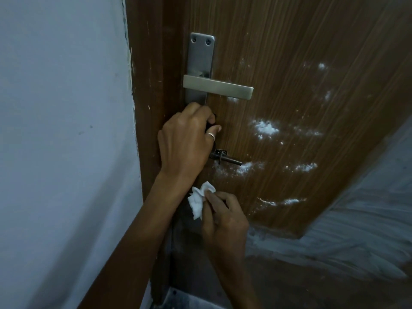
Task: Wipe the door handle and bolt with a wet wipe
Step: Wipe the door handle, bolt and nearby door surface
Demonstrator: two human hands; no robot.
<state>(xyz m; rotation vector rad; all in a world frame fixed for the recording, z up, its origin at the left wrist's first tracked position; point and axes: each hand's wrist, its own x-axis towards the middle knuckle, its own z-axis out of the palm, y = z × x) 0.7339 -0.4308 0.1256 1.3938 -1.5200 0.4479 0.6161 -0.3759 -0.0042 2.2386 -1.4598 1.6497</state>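
Wet wipe [198, 202], crumpled, pinched in the right hand [225, 217], just below the bolt [225, 157].
Left hand [186, 141] curls round a dark fitting [210, 126] under the door handle [217, 86], between handle and bolt, hiding the bolt's left end.

No text, label, brand, number or sign can be read on the door handle [218, 87], its plate [200, 56], the bolt [225, 158], the door [312, 41] or the wet wipe [197, 201].

You're at a room doorway in a lived-in building, home-like. Brown wood-grain door [301, 52] flecked with white paint, steel lever handle [218, 86], pale painted wall [62, 108], grey smeared floor [361, 219].
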